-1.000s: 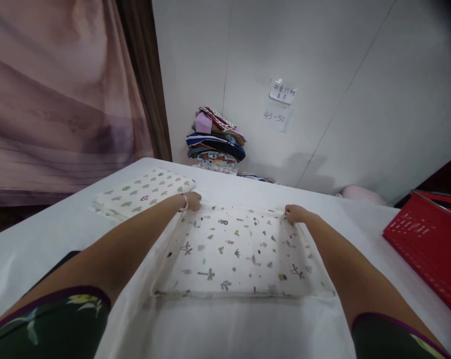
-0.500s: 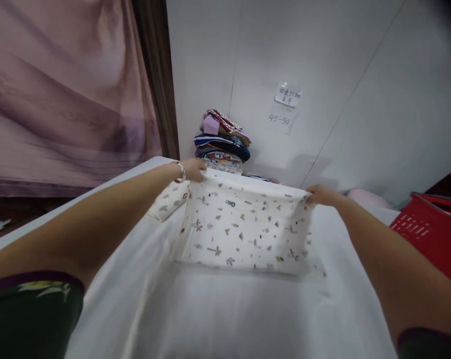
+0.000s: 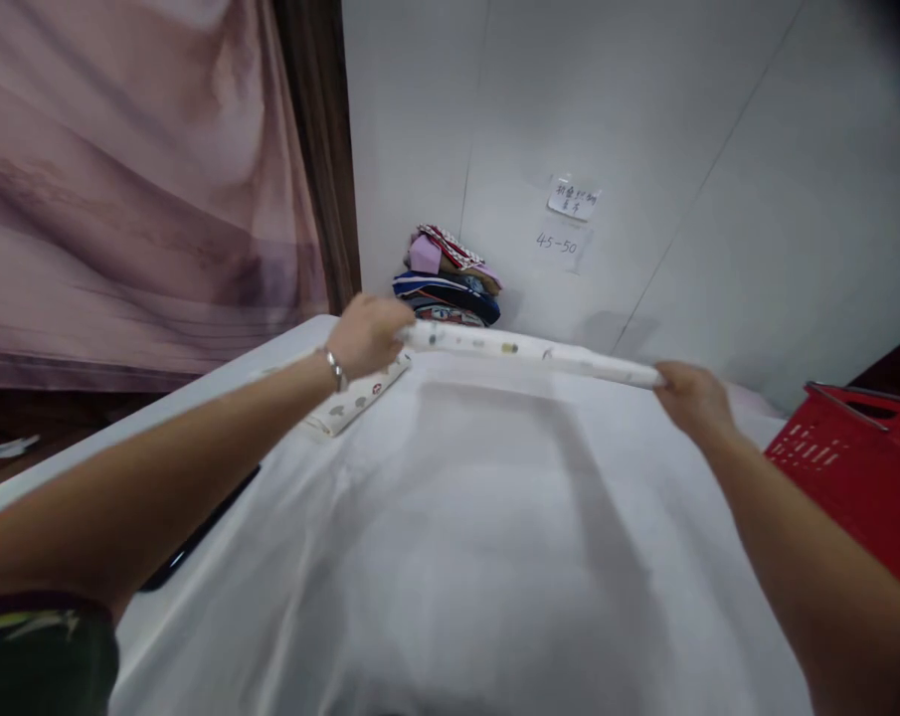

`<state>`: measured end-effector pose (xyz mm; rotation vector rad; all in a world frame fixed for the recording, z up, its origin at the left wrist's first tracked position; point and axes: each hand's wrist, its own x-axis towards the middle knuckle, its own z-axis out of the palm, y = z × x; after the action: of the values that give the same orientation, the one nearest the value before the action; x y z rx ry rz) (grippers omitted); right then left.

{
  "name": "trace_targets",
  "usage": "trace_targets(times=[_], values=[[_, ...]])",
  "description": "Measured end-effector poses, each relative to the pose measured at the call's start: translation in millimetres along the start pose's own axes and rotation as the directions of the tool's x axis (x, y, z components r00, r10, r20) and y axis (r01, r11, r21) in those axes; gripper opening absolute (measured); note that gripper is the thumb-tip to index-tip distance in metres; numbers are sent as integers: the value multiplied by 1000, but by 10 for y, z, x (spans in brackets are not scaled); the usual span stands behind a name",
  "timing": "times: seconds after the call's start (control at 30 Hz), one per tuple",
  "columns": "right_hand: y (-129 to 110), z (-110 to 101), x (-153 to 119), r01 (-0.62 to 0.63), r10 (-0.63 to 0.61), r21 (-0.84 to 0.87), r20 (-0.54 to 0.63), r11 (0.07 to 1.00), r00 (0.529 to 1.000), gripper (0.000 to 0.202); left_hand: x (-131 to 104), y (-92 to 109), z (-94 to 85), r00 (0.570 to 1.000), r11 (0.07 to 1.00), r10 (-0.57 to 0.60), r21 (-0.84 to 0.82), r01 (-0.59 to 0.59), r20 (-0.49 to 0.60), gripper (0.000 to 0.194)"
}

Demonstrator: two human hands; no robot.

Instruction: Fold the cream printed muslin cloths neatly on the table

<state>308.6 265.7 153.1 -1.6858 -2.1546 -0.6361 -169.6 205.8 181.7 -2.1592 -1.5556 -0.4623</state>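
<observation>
A white cloth (image 3: 531,353) with small printed figures is stretched between my hands above the white-covered table (image 3: 479,557). I see it nearly edge-on, as a narrow band. My left hand (image 3: 371,336), with a silver bracelet at the wrist, is closed on the cloth's left end. Its right end is in the closed fingers of my right hand (image 3: 694,400). Below my left hand, a folded cream cloth (image 3: 356,403) with mushroom-like prints lies on the table, partly hidden by the hand and wrist.
A pile of folded clothes (image 3: 450,278) stands against the wall at the back. A red basket (image 3: 852,477) is at the right edge. A dark flat object (image 3: 200,532) lies beside my left forearm. Pink curtain (image 3: 143,179) hangs on the left.
The cloth has swung up from hanging face-on to a nearly edge-on band. My hands have moved slightly further apart, and the dark flat object has come into view.
</observation>
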Motion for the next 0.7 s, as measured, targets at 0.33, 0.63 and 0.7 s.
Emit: trace_targets(times=[0.33,0.63,0.7], values=[[-187,892,-1869,205,-241,148,291,967,926,37,-1586,596,1011,963,943,221,-287,-169,157,31],[-114,791,-2545,335,-358,179,120,925,926,30,-2026,715,669,959,918,227,-365,-153,169,25],[-115,789,-2601,362,-380,177,79,915,921,30,-2077,755,638,957,916,218,-378,-133,193,20]])
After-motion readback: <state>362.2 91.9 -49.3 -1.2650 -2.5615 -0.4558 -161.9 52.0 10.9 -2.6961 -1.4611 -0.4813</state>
